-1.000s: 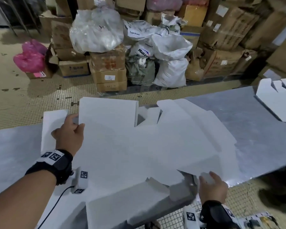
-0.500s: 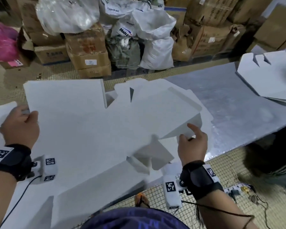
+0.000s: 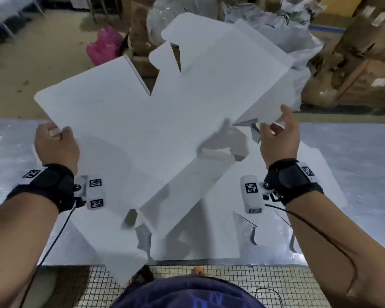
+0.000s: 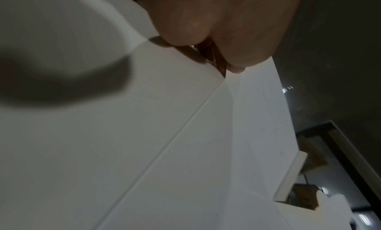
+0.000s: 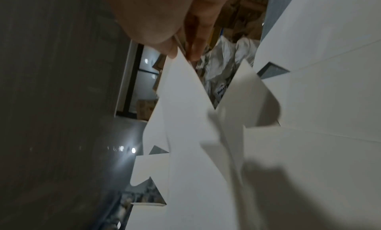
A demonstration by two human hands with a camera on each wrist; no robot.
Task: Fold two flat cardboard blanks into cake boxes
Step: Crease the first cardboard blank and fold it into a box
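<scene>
blank (image 3: 156, 121) hides table (image 3: 353, 156), fingertips unseen

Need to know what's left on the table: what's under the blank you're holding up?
Under the raised blank, held by left hand and right hand, another white blank lies on the table. Its middle is covered.

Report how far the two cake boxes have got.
Done: no box stands finished. In hand: the left hand and right hand grip one blank by opposite edges, lifted off the table, mostly flat with one flap bent near the right hand. Left: folding it, then another blank lying underneath.
</scene>
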